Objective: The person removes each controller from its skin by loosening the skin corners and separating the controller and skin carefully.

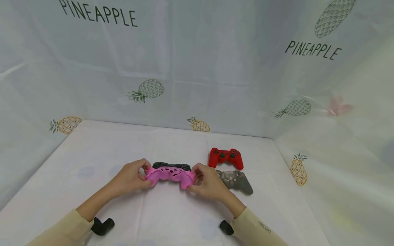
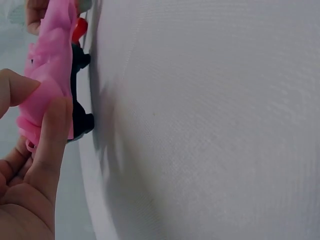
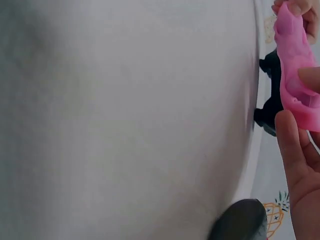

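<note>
A soft pink game controller cover (image 1: 170,173) is spread between both hands, its holes and wavy edge facing up. My left hand (image 1: 132,175) pinches its left end between thumb and fingers. At the right end, my right hand (image 1: 209,181) grips it the same way. Just behind the cover, a black game controller (image 1: 166,164) shows its top with buttons; its lower part is hidden by the pink cover. In the right wrist view the black controller (image 3: 271,100) sits close along the cover's far side, and the left wrist view shows it there too.
A red game controller (image 1: 226,158) lies at the back right of the white table (image 1: 172,218). Nearer, beside my right hand, is a grey mottled controller-shaped piece (image 1: 237,181), partly covered by the hand. Black wrist devices (image 1: 103,226) stick out by both sleeves. Pineapple-printed curtains hang around.
</note>
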### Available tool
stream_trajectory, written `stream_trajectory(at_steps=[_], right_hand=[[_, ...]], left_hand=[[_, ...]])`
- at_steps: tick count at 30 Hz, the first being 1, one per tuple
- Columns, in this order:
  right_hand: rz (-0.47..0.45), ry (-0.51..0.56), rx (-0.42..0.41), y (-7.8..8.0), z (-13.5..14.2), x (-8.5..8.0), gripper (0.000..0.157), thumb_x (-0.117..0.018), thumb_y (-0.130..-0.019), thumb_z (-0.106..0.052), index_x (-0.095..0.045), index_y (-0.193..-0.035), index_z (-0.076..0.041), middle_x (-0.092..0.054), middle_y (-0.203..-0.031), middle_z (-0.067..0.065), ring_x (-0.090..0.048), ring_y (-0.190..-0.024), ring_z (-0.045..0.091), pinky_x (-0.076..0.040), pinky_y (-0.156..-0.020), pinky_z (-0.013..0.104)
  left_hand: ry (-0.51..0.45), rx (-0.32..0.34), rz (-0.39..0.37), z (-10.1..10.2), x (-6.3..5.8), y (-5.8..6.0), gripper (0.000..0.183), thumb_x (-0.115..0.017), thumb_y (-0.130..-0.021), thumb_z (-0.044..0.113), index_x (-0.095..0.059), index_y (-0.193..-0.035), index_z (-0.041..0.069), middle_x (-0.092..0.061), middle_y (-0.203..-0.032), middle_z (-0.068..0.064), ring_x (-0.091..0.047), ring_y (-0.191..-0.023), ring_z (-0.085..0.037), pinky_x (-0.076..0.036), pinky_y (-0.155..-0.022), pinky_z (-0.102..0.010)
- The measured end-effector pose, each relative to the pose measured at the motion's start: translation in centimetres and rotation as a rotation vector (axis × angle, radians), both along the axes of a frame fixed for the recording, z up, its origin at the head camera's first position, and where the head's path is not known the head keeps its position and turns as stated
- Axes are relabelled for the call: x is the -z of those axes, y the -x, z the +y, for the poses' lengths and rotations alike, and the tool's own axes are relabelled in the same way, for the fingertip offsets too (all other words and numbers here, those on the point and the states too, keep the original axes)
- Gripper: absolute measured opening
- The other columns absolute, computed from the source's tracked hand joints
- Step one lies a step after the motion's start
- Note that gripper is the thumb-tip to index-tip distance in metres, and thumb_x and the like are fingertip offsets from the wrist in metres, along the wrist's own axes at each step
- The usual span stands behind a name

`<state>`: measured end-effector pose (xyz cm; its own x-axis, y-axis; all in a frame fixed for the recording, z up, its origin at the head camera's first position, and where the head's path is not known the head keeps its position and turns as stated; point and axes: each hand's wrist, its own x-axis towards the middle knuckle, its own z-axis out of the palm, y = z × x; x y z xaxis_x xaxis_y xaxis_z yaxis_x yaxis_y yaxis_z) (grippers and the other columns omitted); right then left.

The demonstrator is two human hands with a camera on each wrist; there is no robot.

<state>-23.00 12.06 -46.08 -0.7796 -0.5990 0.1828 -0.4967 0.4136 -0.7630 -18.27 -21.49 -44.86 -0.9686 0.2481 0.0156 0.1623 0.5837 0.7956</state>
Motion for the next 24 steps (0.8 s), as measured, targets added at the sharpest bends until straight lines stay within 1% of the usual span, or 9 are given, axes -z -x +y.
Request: stream_trajectory(at_steps=[2, 5, 7, 11, 13, 15, 18, 21, 24], right_hand=[[-0.030, -0.003, -0.014, 0.10, 0.06, -0.15, 0.045, -0.092, -0.082, -0.012, -0.062, -0.116, -0.010, -0.069, -0.094, -0.003, -0.074, -0.084, 0.020, -0.062, -0.080, 0.033], [-0.085, 0.003, -0.038, 0.24, 0.12, -0.34, 0.048, -0.090, -0.085, -0.014, -0.061, -0.122, -0.009, -0.069, -0.100, -0.001, -0.075, -0.089, 0.021, -0.062, -0.084, 0.036], [-0.111, 0.005, -0.050, 0.33, 0.16, -0.35, 0.049, -0.089, -0.086, -0.016, -0.059, -0.124, -0.009, -0.069, -0.103, 0.000, -0.075, -0.093, 0.022, -0.062, -0.086, 0.037], [-0.149, 0.006, -0.046, 0.33, 0.16, -0.36, 0.050, -0.089, -0.087, -0.018, -0.058, -0.124, -0.009, -0.067, -0.105, 0.001, -0.073, -0.097, 0.022, -0.062, -0.088, 0.037], [-0.141, 0.004, -0.035, 0.31, 0.09, -0.35, 0.049, -0.089, -0.086, -0.018, -0.058, -0.123, -0.009, -0.067, -0.104, 0.001, -0.072, -0.097, 0.022, -0.062, -0.087, 0.036], [-0.100, 0.000, -0.019, 0.35, -0.04, -0.28, 0.047, -0.089, -0.086, -0.016, -0.059, -0.121, -0.009, -0.067, -0.101, 0.000, -0.072, -0.095, 0.022, -0.062, -0.086, 0.034], [-0.039, -0.016, 0.027, 0.50, -0.24, -0.09, 0.043, -0.090, -0.084, -0.014, -0.061, -0.116, -0.010, -0.067, -0.095, -0.003, -0.071, -0.087, 0.017, -0.060, -0.081, 0.029], [-0.020, -0.029, 0.060, 0.68, -0.37, 0.12, 0.041, -0.091, -0.083, -0.015, -0.062, -0.111, -0.013, -0.066, -0.088, -0.005, -0.067, -0.081, 0.011, -0.059, -0.076, 0.026], [-0.018, -0.041, 0.055, 0.88, -0.45, 0.23, 0.039, -0.091, -0.081, -0.014, -0.061, -0.108, -0.014, -0.065, -0.083, -0.005, -0.065, -0.075, 0.008, -0.058, -0.071, 0.026]], left_hand=[[0.013, -0.012, 0.011, -0.13, 0.01, 0.06, 0.042, -0.092, -0.082, 0.018, -0.062, -0.110, 0.012, -0.067, -0.102, -0.003, -0.067, -0.072, -0.011, -0.054, -0.060, -0.028], [0.020, -0.026, 0.015, -0.37, -0.01, 0.13, 0.041, -0.092, -0.082, 0.018, -0.063, -0.110, 0.013, -0.066, -0.105, -0.004, -0.068, -0.075, -0.010, -0.054, -0.061, -0.028], [0.013, -0.032, 0.004, -0.46, -0.01, 0.18, 0.041, -0.092, -0.082, 0.018, -0.063, -0.110, 0.013, -0.067, -0.103, -0.003, -0.069, -0.073, -0.011, -0.054, -0.061, -0.028], [0.003, -0.027, -0.013, -0.45, 0.05, 0.19, 0.042, -0.092, -0.082, 0.019, -0.063, -0.111, 0.012, -0.068, -0.098, -0.002, -0.067, -0.071, -0.012, -0.052, -0.061, -0.028], [0.001, -0.025, -0.019, -0.38, 0.08, 0.17, 0.044, -0.093, -0.082, 0.020, -0.062, -0.112, 0.011, -0.068, -0.096, -0.002, -0.066, -0.070, -0.013, -0.051, -0.061, -0.027], [-0.004, -0.023, -0.020, -0.28, 0.09, 0.18, 0.044, -0.093, -0.082, 0.021, -0.062, -0.112, 0.011, -0.067, -0.095, -0.001, -0.066, -0.069, -0.013, -0.051, -0.061, -0.027], [-0.007, -0.013, -0.011, -0.04, 0.03, 0.27, 0.043, -0.093, -0.082, 0.019, -0.062, -0.111, 0.010, -0.067, -0.093, -0.002, -0.066, -0.067, -0.012, -0.051, -0.060, -0.027], [-0.004, 0.002, 0.002, 0.15, 0.01, 0.38, 0.043, -0.092, -0.081, 0.018, -0.062, -0.110, 0.009, -0.066, -0.091, -0.001, -0.065, -0.066, -0.011, -0.052, -0.060, -0.026], [0.013, 0.017, 0.010, 0.13, 0.05, 0.48, 0.042, -0.093, -0.081, 0.018, -0.061, -0.108, 0.010, -0.066, -0.083, 0.002, -0.063, -0.065, -0.011, -0.052, -0.059, -0.026]])
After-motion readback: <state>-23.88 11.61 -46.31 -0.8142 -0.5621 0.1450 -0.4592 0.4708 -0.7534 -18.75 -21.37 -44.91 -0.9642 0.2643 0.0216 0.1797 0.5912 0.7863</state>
